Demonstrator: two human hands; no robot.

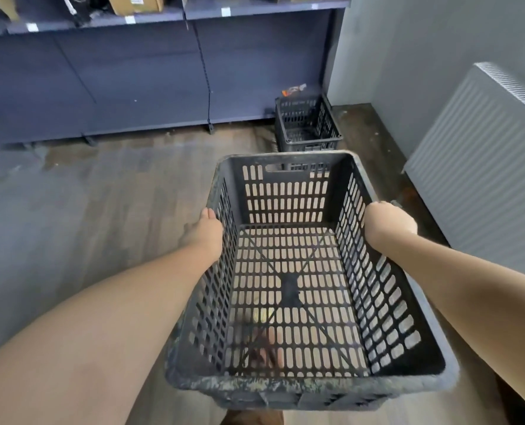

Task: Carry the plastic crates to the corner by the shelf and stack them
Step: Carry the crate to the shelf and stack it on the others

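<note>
Two black plastic crates are in view. The near crate (301, 286) is held up off the wooden floor (101, 194) between both bare forearms, its open top facing the camera and its slotted bottom and walls letting the floor show through. The left hand (204, 231) is pressed against the outside of the crate's left wall near the upper rim; its fingers are wrapped out of sight around the wall, so only the back of the hand and thumb edge show, but it is clearly gripping the crate. The right hand (390, 223) is clenched over the rim of the right wall, knuckles up, grasping the crate from that side. The crate's near rim looks scuffed and mottled.

The far crate (307, 127) sits on the floor in the far right corner, just beside the end of the dark blue shelf unit (163, 72) and near the grey wall (424, 41). A small orange and white item (293, 89) lies behind it; what it is cannot be told. Cardboard boxes (134, 3) stand on the upper shelf at far left. A white radiator (485, 167) hangs on the wall at right, well apart from the far crate.
</note>
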